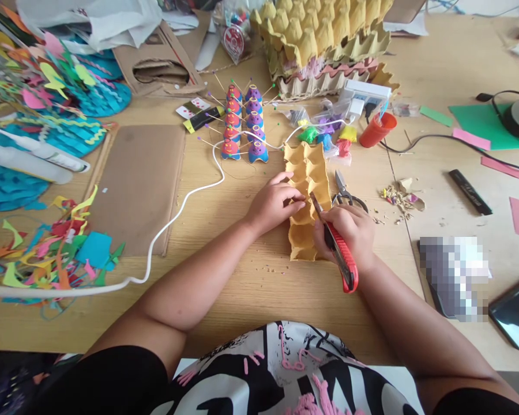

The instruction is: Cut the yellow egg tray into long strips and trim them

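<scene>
A yellow egg carton strip [301, 229] with two rows of cups lies on the table in front of me. My left hand [273, 206] holds it at the left edge, its fingers bent over the cups. In my right hand [352, 233] is a red utility knife [342, 256], its blade touching the ridge between the two rows. Black-handled scissors [345, 190] lie beside the strip, partly hidden by that hand. Beyond my left hand stand two painted egg carton caterpillars, one red and blue [231, 124], one purple and blue [255, 125], with pins stuck in them.
A white cable [185, 199] crosses the table on the left. Cardboard [138, 184] and colourful paper scraps [56, 248] lie there too. Stacked egg trays [320, 34], a power strip [365, 92] and a red cup [377, 129] stand behind. Pencil shavings [400, 199] lie at right.
</scene>
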Action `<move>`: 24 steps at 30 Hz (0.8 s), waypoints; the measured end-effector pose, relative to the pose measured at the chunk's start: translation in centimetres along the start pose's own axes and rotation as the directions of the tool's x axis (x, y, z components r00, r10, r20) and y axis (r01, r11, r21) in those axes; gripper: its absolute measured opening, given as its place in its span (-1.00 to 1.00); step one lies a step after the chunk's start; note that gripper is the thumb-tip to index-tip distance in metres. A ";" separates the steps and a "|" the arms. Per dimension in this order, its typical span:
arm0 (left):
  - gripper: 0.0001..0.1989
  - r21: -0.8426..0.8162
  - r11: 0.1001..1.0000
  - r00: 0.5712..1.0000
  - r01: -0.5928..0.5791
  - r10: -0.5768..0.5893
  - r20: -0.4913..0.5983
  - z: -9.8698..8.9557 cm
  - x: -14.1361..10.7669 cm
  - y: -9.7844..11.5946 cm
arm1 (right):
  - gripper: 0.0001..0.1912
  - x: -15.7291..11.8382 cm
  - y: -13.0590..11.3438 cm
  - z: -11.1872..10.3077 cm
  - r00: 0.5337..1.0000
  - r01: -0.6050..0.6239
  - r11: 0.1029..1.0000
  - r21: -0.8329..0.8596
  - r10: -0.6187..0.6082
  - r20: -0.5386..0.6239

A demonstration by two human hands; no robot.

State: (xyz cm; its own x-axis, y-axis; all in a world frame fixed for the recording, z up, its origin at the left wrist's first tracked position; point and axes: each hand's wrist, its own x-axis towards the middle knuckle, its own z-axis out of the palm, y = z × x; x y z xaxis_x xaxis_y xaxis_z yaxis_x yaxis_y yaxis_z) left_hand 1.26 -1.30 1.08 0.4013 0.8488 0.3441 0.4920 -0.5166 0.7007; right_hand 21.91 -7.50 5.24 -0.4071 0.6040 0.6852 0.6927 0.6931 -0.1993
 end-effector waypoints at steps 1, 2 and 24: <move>-0.89 -0.001 1.000 1.000 -0.003 0.003 -0.002 0.0 0.0 0.0 | -0.86 0.1 -0.1 0.0 1.000 0.015 1.000 -0.026 -0.014 0.009; -0.89 -0.001 1.000 1.000 -0.004 0.004 -0.004 0.0 0.0 0.0 | -0.86 0.2 -0.3 -0.1 0.999 0.022 0.998 -0.051 -0.021 0.025; -0.87 -0.005 1.000 1.000 -0.018 0.018 -0.015 0.1 0.0 -0.2 | -0.86 0.5 -0.9 -0.3 0.993 0.038 0.994 -0.105 -0.026 0.115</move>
State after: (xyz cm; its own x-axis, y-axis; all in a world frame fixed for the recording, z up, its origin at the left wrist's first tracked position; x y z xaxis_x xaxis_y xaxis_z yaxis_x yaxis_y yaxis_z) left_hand 1.22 -1.20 0.83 0.3986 0.8412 0.3654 0.4806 -0.5309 0.6980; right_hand 21.23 -7.90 5.95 -0.4904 0.6273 0.6050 0.7355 0.6703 -0.0988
